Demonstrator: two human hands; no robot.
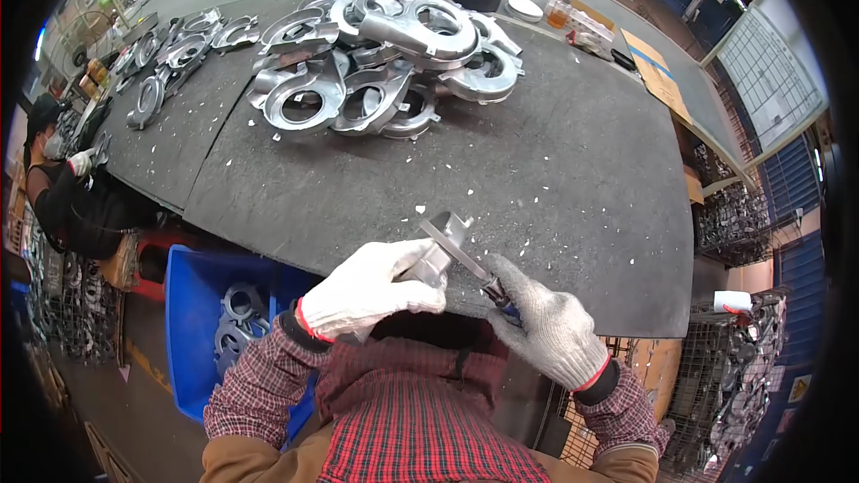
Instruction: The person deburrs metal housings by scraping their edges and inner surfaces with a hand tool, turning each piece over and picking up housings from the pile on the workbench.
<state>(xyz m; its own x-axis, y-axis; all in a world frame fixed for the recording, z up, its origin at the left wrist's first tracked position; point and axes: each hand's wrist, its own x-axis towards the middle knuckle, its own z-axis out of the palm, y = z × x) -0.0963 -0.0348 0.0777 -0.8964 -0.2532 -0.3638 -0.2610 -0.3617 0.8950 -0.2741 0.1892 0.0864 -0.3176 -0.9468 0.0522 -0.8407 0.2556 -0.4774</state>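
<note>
Just over the near edge of the surface (591, 250), toward 6 o'clock, a casting (434, 262) is gripped by the left hand (365, 291), presumably so that it is steadied for the tool (504, 301) wrapped in the right hand (553, 326). The casting is tipped, its long axis seemingly run from 1 to 7 o'clock, while the tool is pointed toward 10 or 11. A pile (429, 42) is heaped at 12 o'clock, probably for reach.

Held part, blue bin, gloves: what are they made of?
Held part: probably bare metal, perhaps aluminium; silvery-grey sheen. Alloy can't be told.
Blue bin: likely moulded plastic; evenly coloured, smooth walls.
Gloves: matte knitted fabric, ribbed texture visible; maybe cotton or a blend.
</note>
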